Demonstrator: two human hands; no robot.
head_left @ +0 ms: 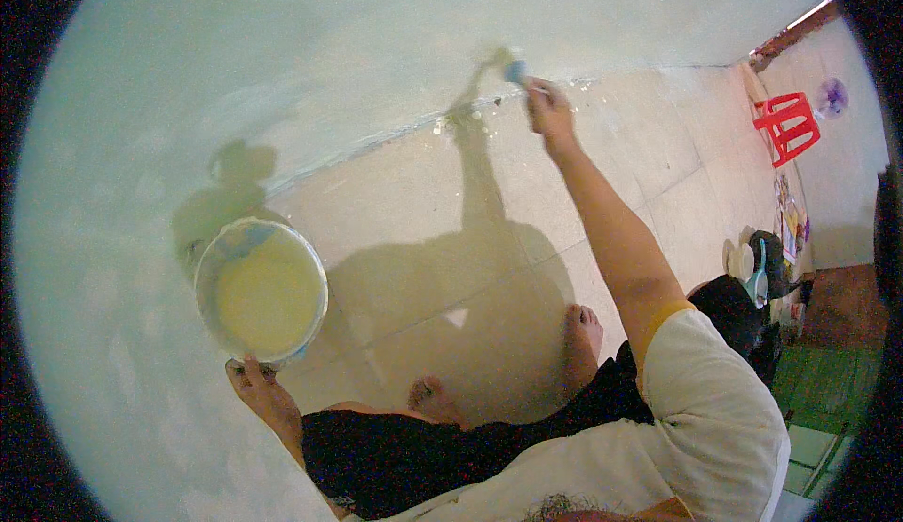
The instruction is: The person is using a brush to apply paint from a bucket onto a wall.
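My right hand [550, 113] grips a small brush [515, 71] with a blue part, raised toward the low part of a pale wall [395, 52]; whether it touches the wall I cannot tell. My left hand [259, 386] holds a round bucket [263, 287] by its bottom rim in the view, and pale creamy yellow liquid lies inside it. Shadows of my arm and the bucket fall on the wall and tiled floor. White specks and a small dark bit lie along the wall's base near the brush.
Pale floor tiles [621, 127] run under my bare feet. At the right stand a red plastic chair [788, 127] and a purple fan [831, 97] by another wall. Cups, a light blue item [757, 282] and other clutter lie on the floor at the right, beside a green area [814, 381].
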